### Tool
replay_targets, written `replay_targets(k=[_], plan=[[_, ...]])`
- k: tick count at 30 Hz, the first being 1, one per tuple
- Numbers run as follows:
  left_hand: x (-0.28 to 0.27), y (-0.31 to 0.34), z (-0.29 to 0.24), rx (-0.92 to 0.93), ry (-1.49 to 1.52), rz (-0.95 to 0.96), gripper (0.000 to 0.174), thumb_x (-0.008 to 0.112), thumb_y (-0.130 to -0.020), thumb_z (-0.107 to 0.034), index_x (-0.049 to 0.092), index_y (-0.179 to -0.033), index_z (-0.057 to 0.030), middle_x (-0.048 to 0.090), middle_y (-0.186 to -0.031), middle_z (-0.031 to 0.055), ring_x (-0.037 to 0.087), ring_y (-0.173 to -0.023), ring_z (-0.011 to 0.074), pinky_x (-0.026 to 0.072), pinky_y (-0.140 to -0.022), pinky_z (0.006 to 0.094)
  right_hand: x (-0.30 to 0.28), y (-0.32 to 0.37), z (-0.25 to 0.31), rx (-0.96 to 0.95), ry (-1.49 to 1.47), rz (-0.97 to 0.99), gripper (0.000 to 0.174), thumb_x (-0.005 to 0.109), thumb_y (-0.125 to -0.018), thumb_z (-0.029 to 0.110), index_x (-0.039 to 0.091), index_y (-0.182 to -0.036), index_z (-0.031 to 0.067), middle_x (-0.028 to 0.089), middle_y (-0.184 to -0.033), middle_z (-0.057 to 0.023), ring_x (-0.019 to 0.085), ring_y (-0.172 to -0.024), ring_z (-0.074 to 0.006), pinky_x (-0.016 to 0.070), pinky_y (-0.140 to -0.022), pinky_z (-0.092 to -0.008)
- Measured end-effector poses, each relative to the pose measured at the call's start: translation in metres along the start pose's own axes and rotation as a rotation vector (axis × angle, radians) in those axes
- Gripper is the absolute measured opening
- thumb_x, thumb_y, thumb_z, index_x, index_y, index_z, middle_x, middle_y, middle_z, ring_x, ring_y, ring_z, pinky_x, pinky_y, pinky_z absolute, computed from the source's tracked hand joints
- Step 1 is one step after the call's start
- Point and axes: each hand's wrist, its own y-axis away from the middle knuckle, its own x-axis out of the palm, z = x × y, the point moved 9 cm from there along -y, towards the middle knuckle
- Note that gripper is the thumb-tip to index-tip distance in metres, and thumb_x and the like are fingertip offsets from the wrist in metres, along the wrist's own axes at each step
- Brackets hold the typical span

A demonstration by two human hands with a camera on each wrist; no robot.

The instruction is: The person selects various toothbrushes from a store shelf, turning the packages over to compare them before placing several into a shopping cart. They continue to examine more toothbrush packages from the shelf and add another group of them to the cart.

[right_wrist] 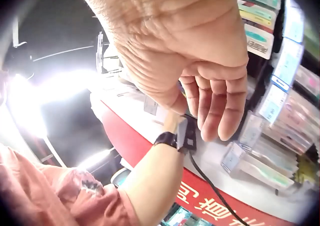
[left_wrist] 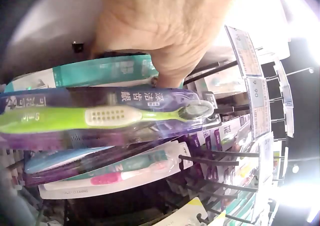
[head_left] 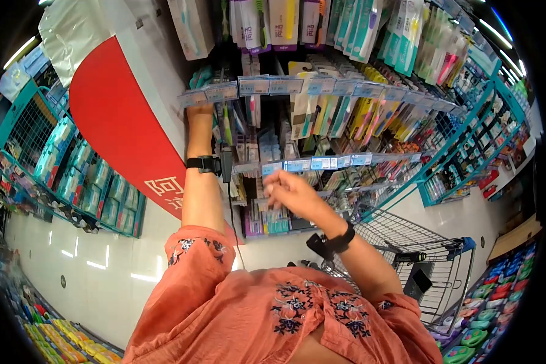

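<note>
**When We Reached Up High**

While our left hand point(left_wrist: 170, 31) touched the top of the purple toothbrush pack point(left_wrist: 115, 117) on the rack point(head_left: 321, 88), we could not tell if it pinched. Our right hand point(right_wrist: 200, 71) hung loose, empty. We thought a slow, straight pull was best.

Aisle surroundings
A wire shopping cart point(head_left: 400, 233) stood on the glossy floor point(head_left: 103, 255); a red-and-white pillar point(head_left: 115, 121) rose beside the price tags point(head_left: 255, 85).

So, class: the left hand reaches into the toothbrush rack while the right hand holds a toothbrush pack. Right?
Not quite. The right hand holds nothing: the right wrist view shows its fingers loose and empty. The left hand does reach into the toothbrush rack.
</note>
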Motion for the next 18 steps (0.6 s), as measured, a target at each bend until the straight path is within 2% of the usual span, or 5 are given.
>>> replay_targets(k=[5,6,9,12,18], plan=[[-0.001,0.002,0.001,-0.046,0.004,0.015,0.029,0.070,-0.086,-0.009,0.067,-0.114,0.0014,0.069,-0.110,0.0099,0.062,-0.097,0.0186,0.0502,-0.085,0.0333,0.009,-0.033,0.066,-0.148,0.135,0.019,0.028,0.055,-0.099,0.017,0.055,-0.121,-0.0009,0.066,-0.104,-0.0089,0.064,-0.088,-0.0140,0.0540,-0.077,-0.0300],[-0.003,0.006,0.003,-0.088,0.010,0.016,0.029,0.070,-0.086,-0.009,0.067,-0.114,0.0015,0.069,-0.110,0.0099,0.062,-0.097,0.0186,0.0502,-0.085,0.0333,0.012,-0.045,0.069,-0.188,0.168,0.038,0.030,0.056,-0.099,0.017,0.056,-0.122,-0.0013,0.067,-0.108,-0.0096,0.064,-0.094,-0.0138,0.0532,-0.082,-0.0299],[-0.006,0.017,0.007,-0.279,0.044,0.018,0.034,0.073,-0.084,-0.011,0.066,-0.115,0.0030,0.069,-0.111,0.0122,0.063,-0.097,0.0204,0.0489,-0.088,0.0338,0.022,-0.067,0.090,-0.281,0.210,0.014,0.037,0.057,-0.097,0.016,0.056,-0.128,-0.0022,0.066,-0.121,-0.0124,0.062,-0.108,-0.0159,0.0502,-0.094,-0.0318],[-0.013,0.026,0.012,-0.521,-0.106,0.039,0.044,0.076,-0.082,-0.016,0.063,-0.119,0.0044,0.068,-0.117,0.0172,0.065,-0.101,0.0245,0.0483,-0.090,0.0341,0.027,-0.085,0.105,-0.383,0.236,0.003,0.043,0.057,-0.095,0.018,0.054,-0.132,-0.0030,0.064,-0.125,-0.0137,0.062,-0.110,-0.0182,0.0490,-0.097,-0.0330],[-0.014,0.033,-0.027,-0.454,0.019,-0.009,0.041,0.077,-0.084,-0.016,0.061,-0.116,0.0043,0.069,-0.109,0.0135,0.064,-0.097,0.0210,0.0492,-0.086,0.0332,0.023,-0.125,0.109,-0.427,0.235,-0.048,0.051,0.058,-0.094,0.019,0.050,-0.139,-0.0019,0.062,-0.130,-0.0157,0.061,-0.114,-0.0206,0.0479,-0.099,-0.0343]])
